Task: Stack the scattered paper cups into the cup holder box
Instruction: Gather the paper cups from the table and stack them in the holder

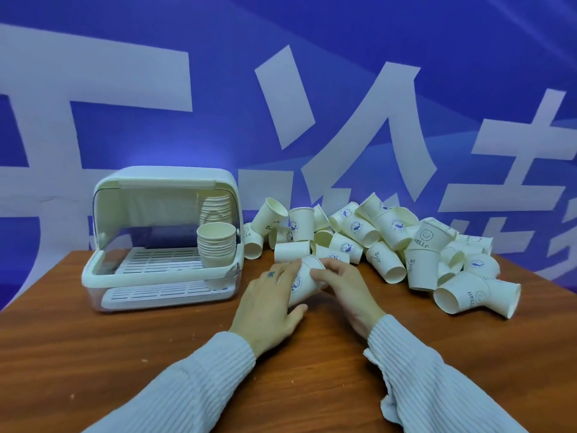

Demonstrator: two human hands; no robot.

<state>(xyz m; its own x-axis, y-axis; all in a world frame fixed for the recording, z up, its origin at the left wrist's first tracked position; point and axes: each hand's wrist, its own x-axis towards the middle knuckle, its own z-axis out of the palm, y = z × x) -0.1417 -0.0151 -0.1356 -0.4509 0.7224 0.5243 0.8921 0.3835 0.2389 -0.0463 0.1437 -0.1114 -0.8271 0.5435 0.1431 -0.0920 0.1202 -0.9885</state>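
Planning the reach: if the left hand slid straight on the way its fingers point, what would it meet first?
Likely the sideways paper cup just beyond the left hand, at the pile's near edge, though depth is unclear.

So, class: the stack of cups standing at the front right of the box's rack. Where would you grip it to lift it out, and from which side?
Probably grip the stack low on its side walls, from the box's open front. It stands upright with mouths up, and the raised lid overhangs it, so coming from above looks cramped. Holding only the top cup might lift that cup alone.
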